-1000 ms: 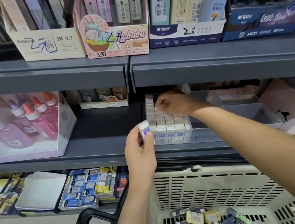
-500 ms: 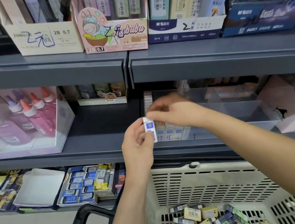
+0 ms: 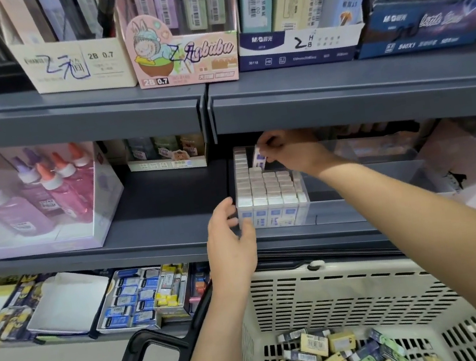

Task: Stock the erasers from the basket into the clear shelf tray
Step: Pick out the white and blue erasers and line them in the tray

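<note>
A clear shelf tray (image 3: 366,186) on the middle shelf holds rows of upright white-and-blue erasers (image 3: 265,188) at its left end. My right hand (image 3: 287,152) reaches under the upper shelf and pinches one white-and-blue eraser (image 3: 258,156) above the back rows. My left hand (image 3: 231,236) holds nothing, with relaxed fingers touching the tray's front left corner. The cream basket (image 3: 353,292) below holds several loose erasers (image 3: 332,357) in yellow, dark and green wrappers.
A box of pink and purple glue bottles (image 3: 41,202) stands on the same shelf to the left. Pencil-lead display boxes (image 3: 182,56) line the upper shelf, whose lip hangs low over the tray. Stationery trays (image 3: 137,301) fill the lower shelf. The basket's black handle (image 3: 139,356) is lower left.
The eraser passed from my left hand to my right hand, which carried it back over the rear rows. My left hand, now empty, moved to the tray's front corner.
</note>
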